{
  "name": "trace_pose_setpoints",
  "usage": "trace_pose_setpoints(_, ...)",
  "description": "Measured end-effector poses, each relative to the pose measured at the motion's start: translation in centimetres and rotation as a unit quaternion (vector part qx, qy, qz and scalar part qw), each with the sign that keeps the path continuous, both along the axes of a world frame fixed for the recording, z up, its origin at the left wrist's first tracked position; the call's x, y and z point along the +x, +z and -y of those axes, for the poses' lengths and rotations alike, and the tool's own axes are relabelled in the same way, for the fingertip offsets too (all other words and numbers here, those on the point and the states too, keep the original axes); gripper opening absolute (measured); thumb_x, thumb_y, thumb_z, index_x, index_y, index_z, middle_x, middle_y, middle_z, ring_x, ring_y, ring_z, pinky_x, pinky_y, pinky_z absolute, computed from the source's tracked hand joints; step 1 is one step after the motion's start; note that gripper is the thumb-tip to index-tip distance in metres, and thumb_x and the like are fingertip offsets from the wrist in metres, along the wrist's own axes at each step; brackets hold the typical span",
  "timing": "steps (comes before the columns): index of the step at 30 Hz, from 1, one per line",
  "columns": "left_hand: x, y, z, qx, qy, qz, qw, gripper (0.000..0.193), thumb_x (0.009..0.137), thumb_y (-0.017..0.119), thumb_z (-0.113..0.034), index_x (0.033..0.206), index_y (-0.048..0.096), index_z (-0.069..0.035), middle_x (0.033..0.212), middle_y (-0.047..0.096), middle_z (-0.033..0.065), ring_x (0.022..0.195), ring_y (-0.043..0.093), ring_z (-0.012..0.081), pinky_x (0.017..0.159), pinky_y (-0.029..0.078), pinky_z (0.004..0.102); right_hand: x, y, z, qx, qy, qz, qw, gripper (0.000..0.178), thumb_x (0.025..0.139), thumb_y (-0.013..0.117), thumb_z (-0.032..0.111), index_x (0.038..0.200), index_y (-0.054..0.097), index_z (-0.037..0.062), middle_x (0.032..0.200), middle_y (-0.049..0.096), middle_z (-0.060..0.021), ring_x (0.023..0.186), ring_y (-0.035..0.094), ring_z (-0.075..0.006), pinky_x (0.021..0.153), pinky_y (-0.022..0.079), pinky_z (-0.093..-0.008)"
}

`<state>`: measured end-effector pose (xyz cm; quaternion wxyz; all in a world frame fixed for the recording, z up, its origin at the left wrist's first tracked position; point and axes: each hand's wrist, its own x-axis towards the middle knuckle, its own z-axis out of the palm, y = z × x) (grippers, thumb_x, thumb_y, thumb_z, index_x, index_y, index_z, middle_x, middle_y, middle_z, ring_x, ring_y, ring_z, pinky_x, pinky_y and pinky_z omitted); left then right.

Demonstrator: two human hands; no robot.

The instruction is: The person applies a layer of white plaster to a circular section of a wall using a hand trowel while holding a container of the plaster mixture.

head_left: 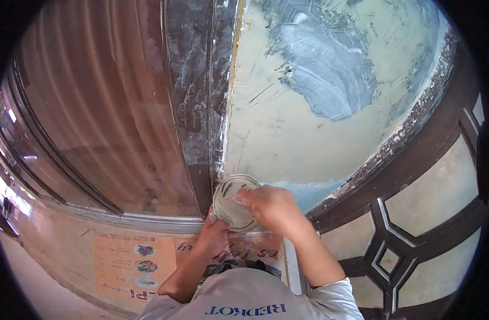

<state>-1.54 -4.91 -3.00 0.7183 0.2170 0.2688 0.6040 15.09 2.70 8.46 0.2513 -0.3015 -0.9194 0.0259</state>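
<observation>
A round tub (pixel 219 190) with a pale cream paste (pixel 233 188) inside is held up in front of me, its open top facing me. My left hand (pixel 216 236) grips the near left side of the tub, its fingers partly hidden by the wall of the tub. Over the tub's opening is my right hand (pixel 271 207), with its fingers closed and pointing into the paste. Something thin and pale seems to show at the fingertips, but I cannot make out what it is. Dark streaks mark the paste near the fingers.
Ahead is a cream wall (pixel 303 144) with a rough grey-blue patch (pixel 329 69). A worn dark wooden post (pixel 194 96) divides it from a curtained glass window (pixel 106 106) on the left. On the right is a dark panelled door (pixel 383 213). An orange banner (pixel 116 261) hangs below.
</observation>
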Motion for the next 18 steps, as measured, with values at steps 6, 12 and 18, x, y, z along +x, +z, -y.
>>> trace_pose_setpoints(6,0.3,0.2,-0.5,-0.003,0.022,-0.026,0.999,0.068,0.086,0.042,0.002,0.148,0.024,-0.019,0.14,0.046,0.0118,0.12,0.057,0.0323,0.088,0.056,0.0511,0.0,-0.4,0.1,0.047,-0.074,0.077,0.993,0.023,0.086,0.06,0.012,0.108,0.066,0.0163,0.081,0.065,-0.0099,0.074,0.063,-0.0301,0.063,0.049,-0.0453)
trace_pose_setpoints(12,0.2,0.1,0.0,-0.02,0.03,-0.011,0.999,0.059,0.085,0.045,-0.002,0.141,0.03,-0.011,0.127,0.054,0.0183,0.104,0.065,0.0342,0.074,0.062,0.0477,1.7,2.2,-0.9,-0.074,-0.014,0.0,0.997,0.027,0.081,0.06,0.008,0.107,0.066,0.0111,0.089,0.067,-0.011,0.083,0.062,-0.0317,0.073,0.05,-0.0433)
trace_pose_setpoints(18,-1.0,0.6,0.4,-0.039,-0.007,0.032,0.999,0.066,0.083,0.043,-0.001,0.146,0.028,-0.013,0.138,0.05,0.0184,0.118,0.058,0.0389,0.09,0.054,0.0578,3.0,1.8,-0.7,-0.025,-0.018,-0.069,0.997,0.024,0.083,0.058,0.007,0.106,0.065,0.0087,0.089,0.067,-0.0106,0.08,0.058,-0.0338,0.073,0.047,-0.0427)
